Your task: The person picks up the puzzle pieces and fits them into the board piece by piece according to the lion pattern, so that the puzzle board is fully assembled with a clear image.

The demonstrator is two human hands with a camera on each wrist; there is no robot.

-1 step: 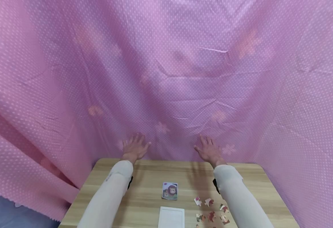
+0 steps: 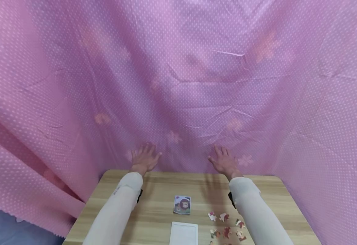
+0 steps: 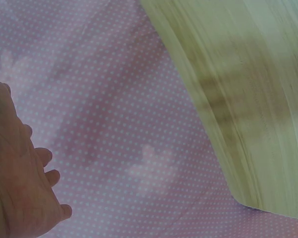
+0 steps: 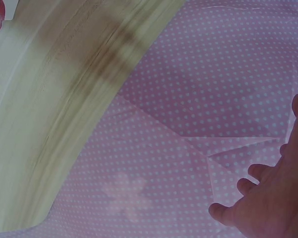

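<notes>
Both hands reach out past the table's far edge with fingers spread, in front of the pink cloth. My left hand (image 2: 145, 159) is at left with nothing in it; the left wrist view catches part of this hand at its left edge. My right hand (image 2: 224, 164) is likewise empty, its thumb pointing inward. Between the forearms a small picture card (image 2: 182, 205) with a lion lies on the table (image 2: 160, 185). Nearer the body is a white tray-like frame (image 2: 183, 234), cut off by the bottom of the view. Several loose jigsaw pieces (image 2: 227, 232) lie beside the right forearm.
Pink dotted cloth (image 2: 178, 102) with pale flower shapes hangs behind the table and on both sides. A blue-grey surface (image 2: 19, 228) shows at lower left. White sleeves (image 2: 117, 207) cover the forearms, with a dark band at each wrist.
</notes>
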